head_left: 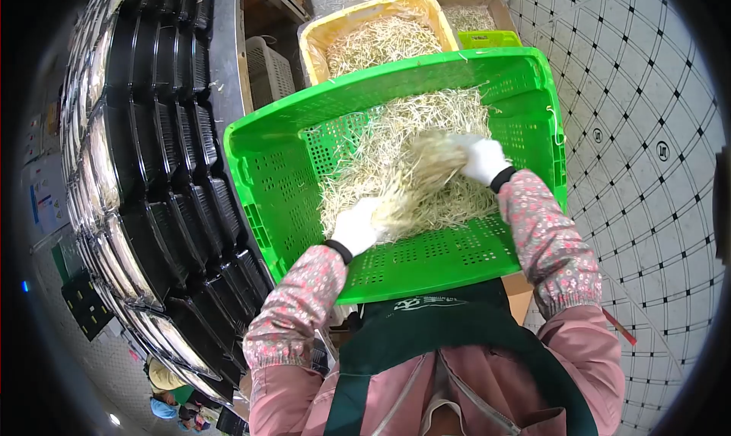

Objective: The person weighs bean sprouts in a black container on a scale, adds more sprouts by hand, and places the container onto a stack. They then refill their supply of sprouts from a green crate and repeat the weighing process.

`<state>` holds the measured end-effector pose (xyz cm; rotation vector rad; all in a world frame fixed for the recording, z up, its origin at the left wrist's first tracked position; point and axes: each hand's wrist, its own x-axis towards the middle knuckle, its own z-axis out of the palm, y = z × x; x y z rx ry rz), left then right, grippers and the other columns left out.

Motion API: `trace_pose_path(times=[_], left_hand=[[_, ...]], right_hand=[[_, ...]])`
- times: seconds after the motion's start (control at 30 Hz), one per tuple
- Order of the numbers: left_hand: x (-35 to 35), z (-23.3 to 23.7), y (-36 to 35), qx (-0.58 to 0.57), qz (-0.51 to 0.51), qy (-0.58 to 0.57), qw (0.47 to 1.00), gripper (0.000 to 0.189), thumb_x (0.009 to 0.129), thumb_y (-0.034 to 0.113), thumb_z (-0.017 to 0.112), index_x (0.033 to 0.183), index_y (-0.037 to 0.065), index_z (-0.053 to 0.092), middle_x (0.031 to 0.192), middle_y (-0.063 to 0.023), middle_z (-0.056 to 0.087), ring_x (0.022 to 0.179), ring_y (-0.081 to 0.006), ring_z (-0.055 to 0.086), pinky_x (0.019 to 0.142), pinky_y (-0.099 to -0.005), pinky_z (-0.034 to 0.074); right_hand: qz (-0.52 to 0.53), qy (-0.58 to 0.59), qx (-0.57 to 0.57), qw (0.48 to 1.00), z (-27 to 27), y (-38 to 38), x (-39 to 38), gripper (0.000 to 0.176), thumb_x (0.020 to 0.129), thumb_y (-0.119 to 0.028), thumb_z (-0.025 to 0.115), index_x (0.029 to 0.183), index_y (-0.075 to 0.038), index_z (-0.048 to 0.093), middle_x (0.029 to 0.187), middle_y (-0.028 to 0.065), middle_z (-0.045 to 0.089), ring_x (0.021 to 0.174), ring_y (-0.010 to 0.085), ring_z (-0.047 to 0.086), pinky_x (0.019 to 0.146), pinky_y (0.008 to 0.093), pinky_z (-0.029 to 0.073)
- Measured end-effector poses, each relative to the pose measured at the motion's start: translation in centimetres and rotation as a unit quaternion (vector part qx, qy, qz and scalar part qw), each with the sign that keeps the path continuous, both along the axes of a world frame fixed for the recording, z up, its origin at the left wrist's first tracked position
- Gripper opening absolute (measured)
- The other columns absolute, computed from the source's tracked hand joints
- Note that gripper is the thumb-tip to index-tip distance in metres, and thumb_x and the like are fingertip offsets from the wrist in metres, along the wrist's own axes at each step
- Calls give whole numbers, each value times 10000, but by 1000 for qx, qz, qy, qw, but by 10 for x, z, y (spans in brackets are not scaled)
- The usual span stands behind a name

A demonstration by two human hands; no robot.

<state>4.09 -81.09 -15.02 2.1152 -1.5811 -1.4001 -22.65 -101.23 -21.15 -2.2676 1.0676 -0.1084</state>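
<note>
A green perforated crate [396, 276] is in front of my body, with a heap of pale bean sprouts [426, 120] inside. My right hand [483, 159], in a white glove, grips a bunch of sprouts that is smeared by motion. Lower and to the left, my left hand [358, 224], also white-gloved, closes on sprouts at the near end of that blurred bunch. Sprouts partly hide the fingers of both hands. Some stray sprouts cling to the crate's right wall.
Beyond the crate stand a yellow tub [438, 28] of sprouts and a light green container [487, 38]. Stacked black plastic trays [171, 131] line the left side, beside a metal edge [228, 70]. Patterned tile floor [609, 131] lies right. Other people [179, 402] are at the lower left.
</note>
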Motion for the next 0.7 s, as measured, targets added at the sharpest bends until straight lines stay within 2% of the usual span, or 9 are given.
trace_pose_path(times=[0.1, 0.17, 0.27, 0.3, 0.43, 0.53, 0.6, 0.67, 0.7], left_hand=[[-10, 10, -3, 3, -165, -63, 984, 622, 763, 310, 758, 1324, 148, 545, 1244, -112, 606, 1107, -317, 588, 935, -441, 475], [-25, 8, -14, 6, -255, -68, 965, 739, 717, 309, 790, 1372, 125, 501, 1280, -114, 583, 1140, -321, 561, 961, -459, 451], [-29, 0, -25, -129, -298, -32, 945, 927, 665, 344, 837, 1443, 87, 405, 1248, -135, 578, 1148, -353, 536, 964, -444, 449], [-26, -7, -34, -84, -259, 24, 962, 990, 649, 346, 851, 1468, 77, 364, 1360, -137, 530, 1255, -359, 483, 1031, -451, 416], [-11, -49, -74, -191, -167, -3, 967, 1150, 573, 371, 884, 1507, 66, 286, 1515, -185, 354, 1391, -399, 347, 1127, -474, 321], [-21, -78, -84, -108, -163, -33, 980, 1333, 520, 368, 912, 1552, 52, 130, 1583, -239, 182, 1413, -452, 270, 1128, -466, 336], [-34, -96, -86, -24, -112, 41, 993, 1349, 510, 352, 917, 1549, 33, 118, 1588, -245, 159, 1438, -460, 207, 1156, -472, 297], [-51, -108, -84, -33, -70, -13, 997, 1143, 568, 282, 889, 1491, 40, 259, 1464, -262, 370, 1304, -426, 428, 1052, -446, 419], [-56, -101, -91, 19, -40, -8, 999, 1058, 582, 261, 878, 1454, 42, 320, 1405, -264, 440, 1248, -411, 488, 1017, -438, 448]], right_hand=[[20, -17, -15, 1000, 43, -21, 18, 507, 773, -197, 712, 1266, -183, 596, 1011, 116, 685, 917, 316, 675, 819, 405, 551], [35, 39, 15, 999, 30, -11, 35, 570, 765, -231, 734, 1306, -189, 558, 1060, 121, 674, 968, 313, 664, 826, 412, 549], [135, 211, 85, 964, 13, 11, 64, 771, 755, -280, 759, 1441, -218, 413, 1208, 136, 613, 1129, 312, 600, 870, 445, 527], [165, 248, 99, 949, -2, 22, 65, 1001, 703, -339, 826, 1527, -253, 265, 1426, 168, 459, 1310, 348, 459, 975, 518, 457], [187, 261, 32, 947, 10, 31, 57, 1338, 561, -441, 915, 1577, -221, 72, 1617, 177, 147, 1454, 385, 248, 1088, 600, 312], [149, 286, 18, 946, 7, 26, 42, 1370, 569, -435, 905, 1577, -171, 15, 1588, 202, 209, 1424, 394, 297, 1091, 600, 297], [132, 289, 32, 948, -2, 30, 34, 1261, 606, -356, 890, 1560, -130, 98, 1512, 201, 329, 1352, 374, 403, 1021, 522, 413], [95, 277, 113, 950, -17, 35, 32, 1172, 643, -299, 869, 1548, -118, 147, 1410, 182, 470, 1270, 360, 500, 938, 472, 494], [75, 272, 71, 957, -25, 41, 28, 837, 735, -145, 745, 1456, -77, 325, 1183, 151, 616, 1098, 335, 614, 829, 421, 535]])
